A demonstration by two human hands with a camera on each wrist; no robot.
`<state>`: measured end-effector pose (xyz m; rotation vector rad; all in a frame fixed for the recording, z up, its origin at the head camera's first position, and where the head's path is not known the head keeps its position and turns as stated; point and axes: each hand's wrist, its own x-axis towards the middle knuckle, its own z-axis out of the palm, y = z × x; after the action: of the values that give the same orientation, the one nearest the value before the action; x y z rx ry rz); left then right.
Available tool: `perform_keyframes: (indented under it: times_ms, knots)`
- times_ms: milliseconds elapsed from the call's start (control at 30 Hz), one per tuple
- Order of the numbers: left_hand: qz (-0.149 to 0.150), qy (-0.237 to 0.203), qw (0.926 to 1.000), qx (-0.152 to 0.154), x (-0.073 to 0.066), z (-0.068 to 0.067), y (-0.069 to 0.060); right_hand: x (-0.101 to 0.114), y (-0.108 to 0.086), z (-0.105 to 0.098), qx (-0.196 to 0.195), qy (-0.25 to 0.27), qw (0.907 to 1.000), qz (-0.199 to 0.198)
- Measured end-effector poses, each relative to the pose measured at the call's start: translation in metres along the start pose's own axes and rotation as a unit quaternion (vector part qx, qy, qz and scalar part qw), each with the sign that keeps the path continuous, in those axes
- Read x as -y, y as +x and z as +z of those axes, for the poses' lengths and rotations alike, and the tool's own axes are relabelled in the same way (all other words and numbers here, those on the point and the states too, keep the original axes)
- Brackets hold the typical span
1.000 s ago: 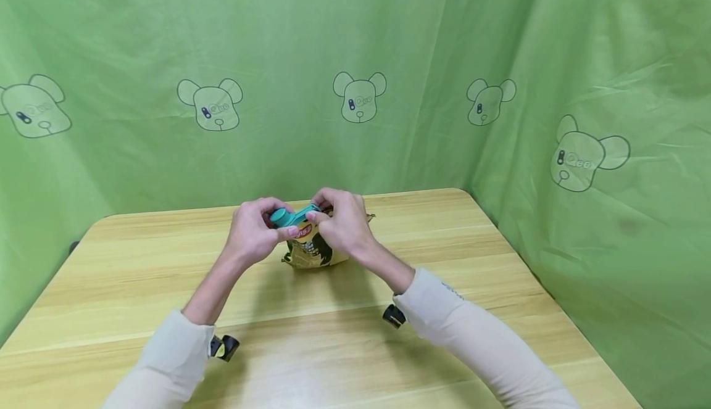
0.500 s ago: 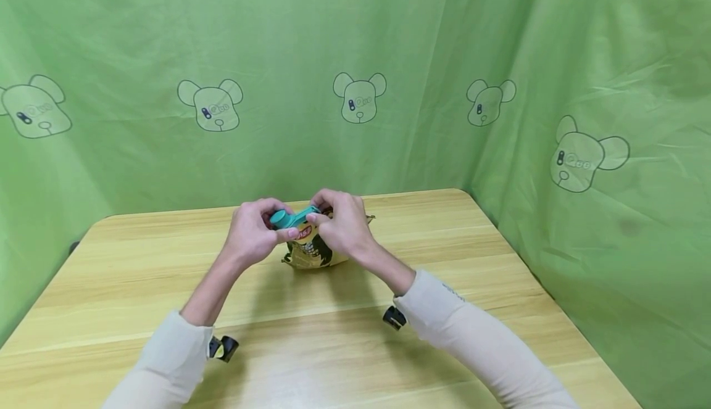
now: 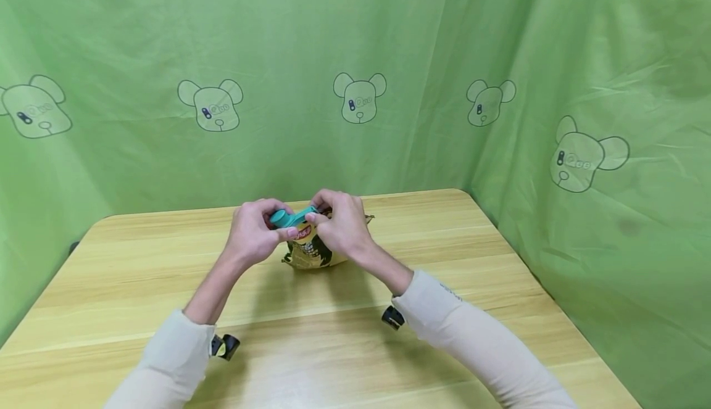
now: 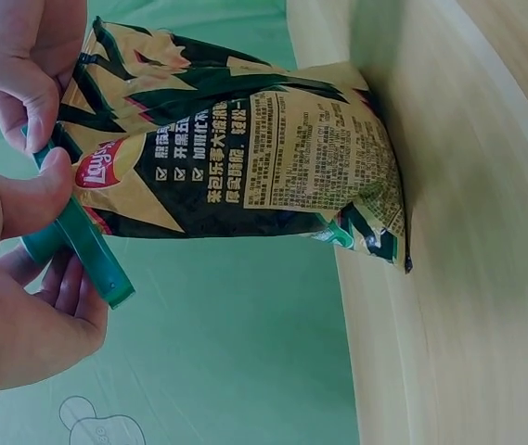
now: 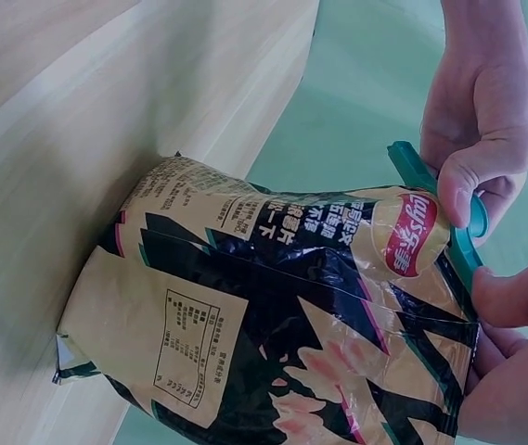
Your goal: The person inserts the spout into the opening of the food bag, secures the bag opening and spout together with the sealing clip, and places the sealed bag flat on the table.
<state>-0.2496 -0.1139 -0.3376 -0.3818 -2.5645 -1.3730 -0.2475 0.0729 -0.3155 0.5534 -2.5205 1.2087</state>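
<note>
A Lay's chip bag (image 3: 312, 253), gold and black, stands upright on the wooden table with its bottom touching the surface. Along its top edge lies a teal bag clip (image 3: 300, 216) with a round spout-like cap near its left end. My left hand (image 3: 254, 231) pinches the clip by the cap, thumb on the near side; in the left wrist view its fingers curl behind the clip (image 4: 103, 262). My right hand (image 3: 345, 225) pinches the clip's other end and the bag's top between thumb and fingers, as the right wrist view shows. The right fingers hide part of the bag's top.
The wooden table (image 3: 311, 359) reaches back to a green curtain (image 3: 289, 33) printed with bear heads, which also hangs along both sides. Black wrist devices (image 3: 224, 347) stick out under the light sleeves (image 3: 472, 341).
Both hands stay at the bag's top with nearly the same hold. The bag and clip hold their place; only tiny shifts of the arms show.
</note>
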Motion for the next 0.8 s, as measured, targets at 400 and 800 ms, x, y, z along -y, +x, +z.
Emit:
perform_keyframes:
  times_ms: [400,800]
  knots:
    - [0.008,-0.005,0.9998,0.017,0.001,-0.004,0.0,0.003,0.001,-0.011,0.048,0.0,0.9988,0.002]
    - [-0.003,-0.003,0.9997,0.023,-0.002,-0.006,0.0,0.005,0.0,-0.022,0.076,-0.005,0.9969,0.016]
